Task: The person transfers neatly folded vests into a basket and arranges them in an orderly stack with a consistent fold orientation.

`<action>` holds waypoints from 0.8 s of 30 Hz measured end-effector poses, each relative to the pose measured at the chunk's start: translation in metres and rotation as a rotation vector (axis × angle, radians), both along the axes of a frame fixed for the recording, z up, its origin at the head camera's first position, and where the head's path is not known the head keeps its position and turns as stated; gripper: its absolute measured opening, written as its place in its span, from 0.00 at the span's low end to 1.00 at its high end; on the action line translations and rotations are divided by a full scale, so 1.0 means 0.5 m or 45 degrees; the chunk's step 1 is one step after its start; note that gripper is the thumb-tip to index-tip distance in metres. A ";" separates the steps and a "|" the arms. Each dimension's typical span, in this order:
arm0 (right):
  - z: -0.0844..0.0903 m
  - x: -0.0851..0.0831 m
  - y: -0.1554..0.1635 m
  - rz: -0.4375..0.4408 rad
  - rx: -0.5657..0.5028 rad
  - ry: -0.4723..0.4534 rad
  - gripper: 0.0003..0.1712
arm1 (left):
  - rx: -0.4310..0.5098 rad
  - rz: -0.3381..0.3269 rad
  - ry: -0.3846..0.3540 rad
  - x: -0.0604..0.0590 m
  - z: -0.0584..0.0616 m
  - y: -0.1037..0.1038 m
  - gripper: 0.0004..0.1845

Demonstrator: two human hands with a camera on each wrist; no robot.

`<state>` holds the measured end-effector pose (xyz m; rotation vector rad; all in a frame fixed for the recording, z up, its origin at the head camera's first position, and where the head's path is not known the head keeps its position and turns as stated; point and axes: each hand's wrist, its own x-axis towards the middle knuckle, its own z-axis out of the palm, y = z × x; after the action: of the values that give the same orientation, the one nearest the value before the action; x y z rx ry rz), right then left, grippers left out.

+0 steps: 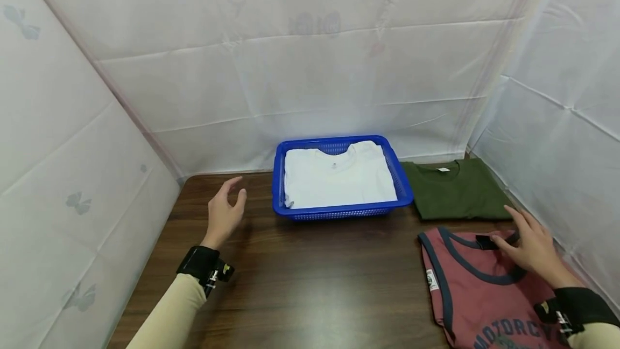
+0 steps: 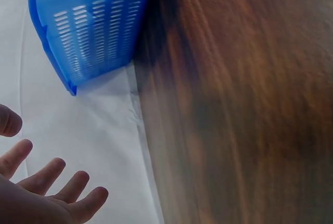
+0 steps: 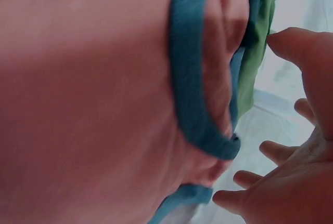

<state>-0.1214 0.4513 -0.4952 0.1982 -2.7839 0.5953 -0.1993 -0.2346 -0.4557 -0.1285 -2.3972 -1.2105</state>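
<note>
My left hand point(image 1: 225, 211) hovers over the table to the left of a blue basket point(image 1: 341, 213), its fingers loosely bent with nothing between them. A folded white T-shirt point(image 1: 339, 179) lies in that basket. At the right, my right hand point(image 1: 533, 246) is above the neckline of a folded red sleeveless shirt point(image 1: 484, 300) with dark blue trim and lettering. In the right wrist view the fingers point(image 3: 278, 152) are spread and grip nothing. Behind the red shirt lies a folded dark green T-shirt point(image 1: 460, 193), close to the basket's right side.
The dark wooden table point(image 1: 310, 273) meets a white cloth wall point(image 1: 310, 79) at the back. More white cloth hangs along the left side point(image 1: 72, 176) and the right side point(image 1: 571, 123). Each wrist wears a black strap point(image 1: 201, 264) with a small camera.
</note>
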 end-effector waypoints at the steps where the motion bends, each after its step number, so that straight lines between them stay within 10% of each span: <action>1: -0.001 0.004 0.005 -0.002 0.015 -0.011 0.50 | -0.005 0.001 -0.014 0.003 -0.003 -0.003 0.21; 24: 0.002 0.014 0.075 -0.041 0.152 -0.621 0.61 | -0.010 0.024 -0.059 0.019 -0.022 -0.032 0.21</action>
<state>-0.1144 0.4887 -0.4941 0.0325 -3.2894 0.5256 -0.1900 -0.2507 -0.4665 -0.0815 -2.4377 -1.2080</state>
